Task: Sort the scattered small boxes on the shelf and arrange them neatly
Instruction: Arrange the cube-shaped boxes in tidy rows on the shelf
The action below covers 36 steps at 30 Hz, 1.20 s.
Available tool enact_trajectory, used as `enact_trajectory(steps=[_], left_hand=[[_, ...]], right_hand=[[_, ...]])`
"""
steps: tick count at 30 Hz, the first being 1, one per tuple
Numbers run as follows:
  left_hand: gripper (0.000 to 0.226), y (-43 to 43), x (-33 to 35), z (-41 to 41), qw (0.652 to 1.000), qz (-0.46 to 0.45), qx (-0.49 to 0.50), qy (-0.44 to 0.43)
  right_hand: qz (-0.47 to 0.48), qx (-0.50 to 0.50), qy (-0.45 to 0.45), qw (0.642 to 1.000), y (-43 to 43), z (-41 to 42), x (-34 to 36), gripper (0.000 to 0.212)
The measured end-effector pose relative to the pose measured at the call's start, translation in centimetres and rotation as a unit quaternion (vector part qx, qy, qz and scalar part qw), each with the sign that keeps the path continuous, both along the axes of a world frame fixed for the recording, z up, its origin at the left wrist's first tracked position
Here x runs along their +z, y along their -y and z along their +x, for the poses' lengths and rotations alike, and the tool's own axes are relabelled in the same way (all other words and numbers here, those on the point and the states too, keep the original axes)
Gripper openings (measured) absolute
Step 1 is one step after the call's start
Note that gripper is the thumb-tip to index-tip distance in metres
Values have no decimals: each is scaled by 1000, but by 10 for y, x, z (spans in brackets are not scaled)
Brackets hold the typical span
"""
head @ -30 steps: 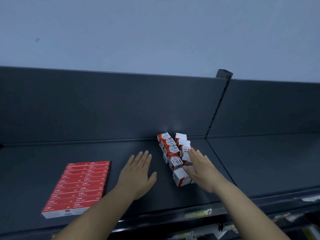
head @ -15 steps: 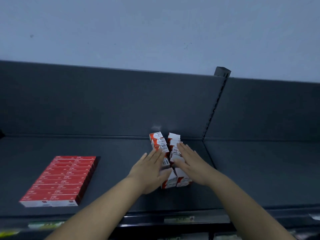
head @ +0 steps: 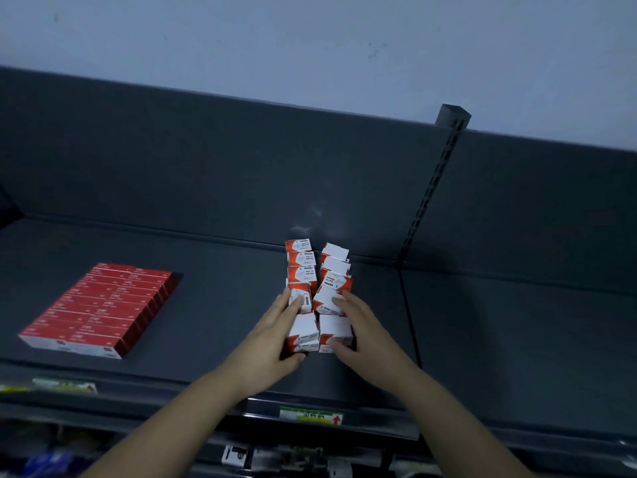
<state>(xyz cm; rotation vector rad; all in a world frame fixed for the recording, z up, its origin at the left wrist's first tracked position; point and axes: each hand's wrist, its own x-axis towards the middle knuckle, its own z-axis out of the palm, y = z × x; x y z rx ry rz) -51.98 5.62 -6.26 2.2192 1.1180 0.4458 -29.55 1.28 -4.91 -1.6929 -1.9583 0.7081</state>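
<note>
Two flat, straight-fingered hands are pressed against the near end of a double row of small red-and-white cardboard boxes (head: 317, 294): the left hand (head: 272, 336) on its left flank, the right hand (head: 362, 334) on its right, with nothing lifted. The row is seen on the dark grey metal shelf (head: 206, 339), just left of the foot of the slotted grey upright post (head: 431, 201). Its long axis runs away from the hands, both equally near. A flat block of long red boxes (head: 100, 308) lies well left of the post. A second ago the left hand was resting apart on the shelf. The columns have since been squeezed closer, the far boxes judged still uneven.
</note>
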Motion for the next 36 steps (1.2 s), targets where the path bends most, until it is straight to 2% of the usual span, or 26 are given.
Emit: enact_trajectory(steps=[3,8,15,20,24,25,27,29,31,33,36], left_hand=[[84,8,-10,-6,998,25,22,52],[75,9,-21,-9,998,6,38,53],[53,-16,-23,-1,994,56,83,37],[52,-15,-26,-4,984,109,108,93],[37,-13,-13,-13,977,149,100,114],[33,-11,-5,-14,978,132,90,136],[25,-7,8,-13,976,53,75,198],[24,-6,17,-13,960,-48,86,263],[26,-6,25,-15,937,-121,98,312],[21,-5,32,-16,923,-163,99,335],[23,-2,40,-16,905,-222,95,351]], right_hand=[[48,-10,5,999,8,-5,-15,58],[108,-54,33,992,6,-16,-29,52],[117,-116,20,986,-17,-26,-30,45],[164,-145,7,976,-11,-29,-36,35],[181,-142,38,973,1,-28,-22,32],[166,-135,7,977,5,-29,-13,35],[118,-124,-123,977,12,-31,4,38],[67,-122,-249,959,18,-32,17,39],[14,-122,-334,935,22,-31,25,33],[-23,-128,-386,913,26,-32,32,29],[-34,-137,-413,900,30,-33,40,27]])
